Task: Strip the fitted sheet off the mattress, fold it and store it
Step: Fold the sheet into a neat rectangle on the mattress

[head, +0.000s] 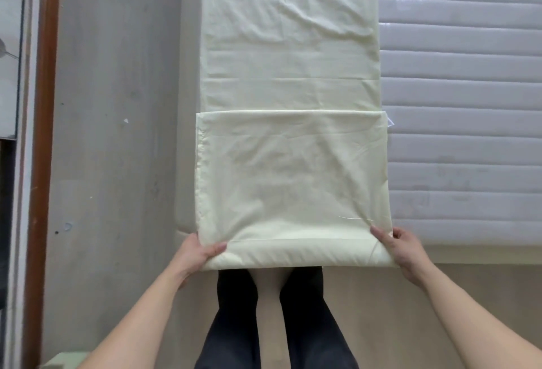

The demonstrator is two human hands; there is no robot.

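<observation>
Both hands — left hand [199, 251], right hand [406, 251] — pinch the folded sheet [293, 181] at its near corners, fingers [218, 247] on top.

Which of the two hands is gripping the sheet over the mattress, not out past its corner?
The right hand: it grips the sheet corner over the quilted mattress; the left hand grips past the mattress corner.

One folded sheet [290, 104]; one mattress [460, 104]; two hands, left [196, 254] and right [404, 251]; two legs [234, 310].
</observation>
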